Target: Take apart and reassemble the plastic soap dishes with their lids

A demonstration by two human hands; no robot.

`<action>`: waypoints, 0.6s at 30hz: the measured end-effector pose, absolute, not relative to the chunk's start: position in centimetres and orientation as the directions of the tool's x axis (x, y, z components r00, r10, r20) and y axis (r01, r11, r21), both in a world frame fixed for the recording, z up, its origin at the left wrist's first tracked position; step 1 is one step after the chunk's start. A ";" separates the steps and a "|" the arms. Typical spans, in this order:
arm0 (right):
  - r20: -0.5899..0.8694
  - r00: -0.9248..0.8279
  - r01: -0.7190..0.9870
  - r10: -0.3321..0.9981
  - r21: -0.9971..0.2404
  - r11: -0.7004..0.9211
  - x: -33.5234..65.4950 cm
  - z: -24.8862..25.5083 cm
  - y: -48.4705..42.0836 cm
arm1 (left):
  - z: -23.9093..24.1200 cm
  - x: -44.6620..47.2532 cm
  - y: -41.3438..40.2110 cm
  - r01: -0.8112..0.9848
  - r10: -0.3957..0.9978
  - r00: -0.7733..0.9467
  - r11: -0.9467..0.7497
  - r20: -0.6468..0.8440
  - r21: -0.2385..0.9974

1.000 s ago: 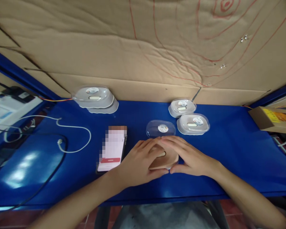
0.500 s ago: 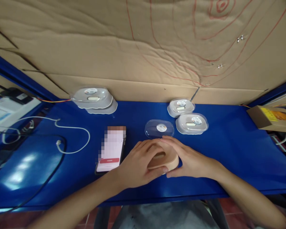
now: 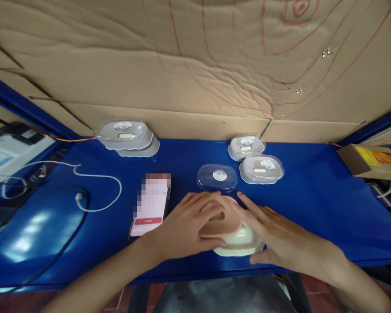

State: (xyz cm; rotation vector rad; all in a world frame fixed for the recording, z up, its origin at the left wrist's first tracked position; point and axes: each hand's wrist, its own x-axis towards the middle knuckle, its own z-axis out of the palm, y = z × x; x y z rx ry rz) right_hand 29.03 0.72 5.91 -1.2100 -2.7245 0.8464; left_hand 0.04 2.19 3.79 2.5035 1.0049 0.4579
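Observation:
A pinkish-beige oval dish (image 3: 230, 224) with a slot sits tilted over a cream oval base (image 3: 243, 243) with a wavy rim. My left hand (image 3: 193, 224) grips the dish from the left, thumb at the near side and fingers over the far edge. On the right, my right hand (image 3: 270, 228) has its fingers spread over the dish and base, its thumb off the base's near edge. How firmly it touches them I cannot tell. Just beyond both hands lies a clear oval lid (image 3: 211, 180) with a round sticker.
Two lidded grey oval boxes stand at the back right, one box (image 3: 246, 147) behind another (image 3: 261, 169). Stacked grey boxes (image 3: 127, 137) are at the back left. A phone (image 3: 151, 206) lies left of my hands, with cables (image 3: 87, 204) beyond it. A cardboard box (image 3: 371, 161) is far right.
My right hand has moved right and toward me, and its fingers have spread. The cream base now shows from under the beige dish. My left hand has kept its hold.

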 end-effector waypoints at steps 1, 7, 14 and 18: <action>-0.183 -0.698 0.673 0.692 -0.498 0.547 29.1 6.0 0.5 | 3.8 0.1 2.1 0.559 0.697 0.704 -0.662 0.136 0.500; -0.217 -0.723 0.661 0.656 -0.495 0.564 28.9 5.9 -0.5 | 3.1 0.1 3.0 0.592 0.704 0.700 -0.666 0.122 0.454; -0.127 -0.757 0.616 0.641 -0.466 0.635 27.8 4.9 -0.7 | 1.6 0.1 3.5 0.633 0.709 0.664 -0.702 0.238 0.326; -0.104 -0.782 0.592 0.615 -0.432 0.680 26.9 4.8 -0.2 | 1.5 0.3 2.9 0.678 0.741 0.643 -0.668 0.192 0.307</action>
